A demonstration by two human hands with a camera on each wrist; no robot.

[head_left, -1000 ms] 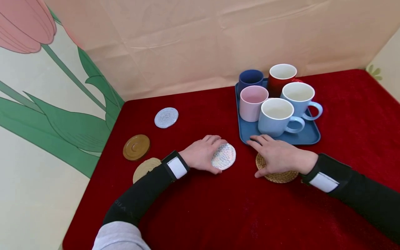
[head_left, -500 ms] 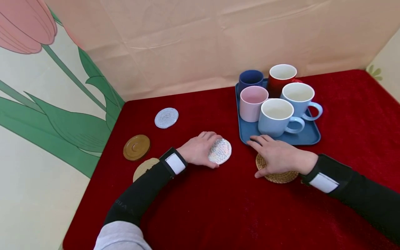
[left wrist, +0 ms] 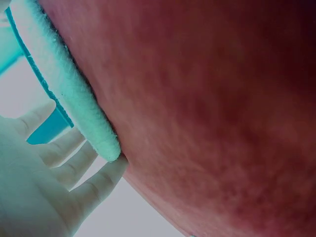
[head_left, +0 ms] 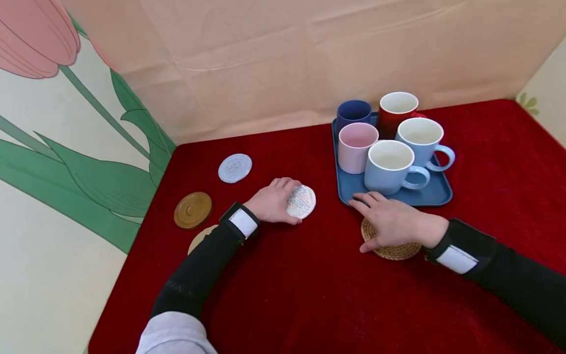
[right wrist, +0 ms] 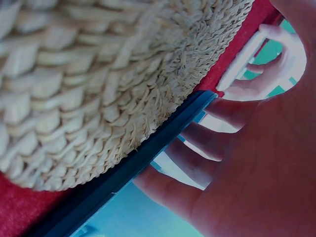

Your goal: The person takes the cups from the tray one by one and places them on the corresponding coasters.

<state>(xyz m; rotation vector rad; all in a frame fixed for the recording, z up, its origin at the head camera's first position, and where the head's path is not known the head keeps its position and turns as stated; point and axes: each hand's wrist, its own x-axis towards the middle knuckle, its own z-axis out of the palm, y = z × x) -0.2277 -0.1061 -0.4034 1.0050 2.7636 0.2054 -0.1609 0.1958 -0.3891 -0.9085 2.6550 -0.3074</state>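
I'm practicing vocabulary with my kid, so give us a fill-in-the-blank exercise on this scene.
The left grip holds a patterned coaster whose base colour is ____.
The blue tray carries ____ cups and mugs.
The back-row mug beside the navy cup is ____ outside.
Missing words: white; five; red.

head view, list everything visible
Tray: 1, blue, back right
Mugs: 3, two light blue, one red, on tray
Cups: 2, pink, dark blue, on tray
Patterned coaster: 1, white, centre
Woven coaster: 1, tan, before tray
Other coasters: 3, pale blue, brown, beige, left
Tablecloth: 1, dark red, underneath
Backdrop: 1, beige, behind
Tulip mural: 1, pink, green, left
Left hand: 1, holding patterned coaster
Right hand: 1, over woven coaster
Sleeves: 3, two black, one grey, arms
Patches: 2, white, wrists
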